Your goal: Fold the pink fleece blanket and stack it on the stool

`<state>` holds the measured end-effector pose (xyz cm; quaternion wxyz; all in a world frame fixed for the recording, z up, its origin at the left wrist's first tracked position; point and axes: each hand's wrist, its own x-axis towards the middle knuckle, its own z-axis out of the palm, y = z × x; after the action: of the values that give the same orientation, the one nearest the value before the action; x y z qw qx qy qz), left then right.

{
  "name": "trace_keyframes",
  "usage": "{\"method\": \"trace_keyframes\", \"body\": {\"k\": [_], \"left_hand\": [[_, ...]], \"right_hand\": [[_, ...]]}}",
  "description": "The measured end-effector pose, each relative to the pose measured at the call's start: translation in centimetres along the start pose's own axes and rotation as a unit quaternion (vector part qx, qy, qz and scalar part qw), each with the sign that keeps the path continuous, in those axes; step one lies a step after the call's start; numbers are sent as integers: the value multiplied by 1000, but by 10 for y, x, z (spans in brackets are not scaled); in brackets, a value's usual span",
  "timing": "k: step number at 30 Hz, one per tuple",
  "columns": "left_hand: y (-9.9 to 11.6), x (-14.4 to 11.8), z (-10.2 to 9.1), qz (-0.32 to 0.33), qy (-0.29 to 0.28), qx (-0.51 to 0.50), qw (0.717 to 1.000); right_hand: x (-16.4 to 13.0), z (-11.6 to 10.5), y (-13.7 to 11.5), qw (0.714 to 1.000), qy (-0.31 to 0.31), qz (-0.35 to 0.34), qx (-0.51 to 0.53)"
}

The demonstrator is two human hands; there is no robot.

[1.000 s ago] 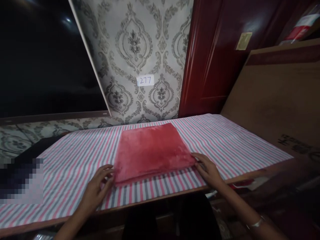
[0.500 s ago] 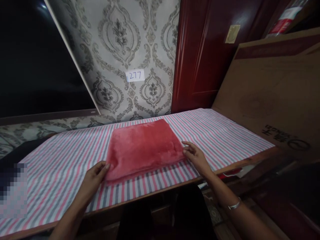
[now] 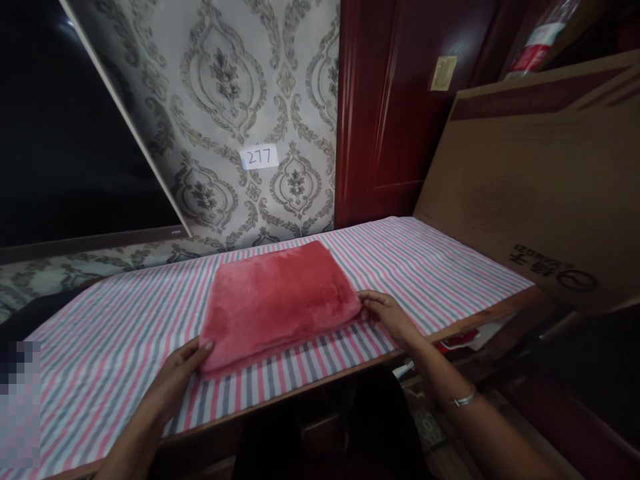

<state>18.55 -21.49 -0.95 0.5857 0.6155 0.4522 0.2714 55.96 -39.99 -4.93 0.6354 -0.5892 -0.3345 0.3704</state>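
A folded coral-red plush cloth (image 3: 280,300) lies flat on a striped tablecloth (image 3: 125,333), its layered near edge facing me. My left hand (image 3: 175,370) grips the near left corner, thumb on top and fingers mostly hidden at the side. At the near right corner, my right hand (image 3: 385,313) holds the edge between bent fingers; its thumb is partly hidden. A silver bracelet (image 3: 464,399) circles my right wrist.
A large cardboard box (image 3: 500,187) stands on the right, with a plastic bottle (image 3: 537,47) behind it. On the left is a dark screen (image 3: 85,140). The table's wooden front edge (image 3: 280,388) runs close to me. A paper label (image 3: 259,157) marks the wall.
My right hand's fingers have closed in on the cloth's right corner, where they were more spread. My left hand stays at its corner. The whole view has shifted slightly.
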Motion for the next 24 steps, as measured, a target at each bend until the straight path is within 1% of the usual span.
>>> {"method": "trace_keyframes", "body": {"k": [3, 6, 9, 11, 15, 17, 21, 24], "left_hand": [[-1, 0, -1, 4, -4, 16, 1000], [0, -3, 2, -5, -19, 35, 999], [2, -5, 5, -5, -12, 51, 999], [2, -5, 6, -1, -2, 56, 998], [0, -7, 8, 7, 40, 51, 998], [0, -9, 9, 10, 49, 48, 998], [-1, -12, 8, 18, 32, 43, 998], [-7, -14, 6, 35, 32, 51, 998]], "right_hand": [[-1, -3, -3, 998, -59, 21, 2], [-2, 0, -7, 993, -114, 26, -8], [0, 5, -10, 986, -163, 25, -27], [2, 6, -12, 987, -159, 4, -34], [5, 2, -7, 994, -91, -54, -34], [5, -1, 1, 996, -72, -53, -27], [3, -5, 22, 997, -68, -28, -4], [-2, -6, 27, 998, -61, -22, 6]]}}
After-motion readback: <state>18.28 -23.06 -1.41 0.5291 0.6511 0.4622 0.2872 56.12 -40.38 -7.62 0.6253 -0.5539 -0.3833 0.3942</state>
